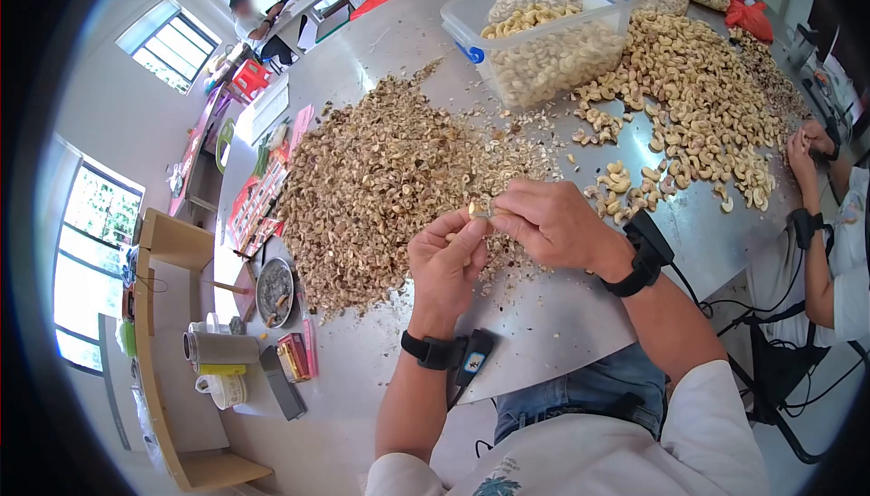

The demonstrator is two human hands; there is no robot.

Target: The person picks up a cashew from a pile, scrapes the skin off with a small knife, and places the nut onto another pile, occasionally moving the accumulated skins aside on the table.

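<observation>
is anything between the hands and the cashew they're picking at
Nothing visible. The left hand and right hand both pinch the cashew between their fingertips, over the edge of the husk pile on the metal table.

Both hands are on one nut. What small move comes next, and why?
Probably peel the skin off with the right hand while the left hand steadies the nut: it is pinched between the fingertips of both hands, right at the edge of the heap of husks.
</observation>
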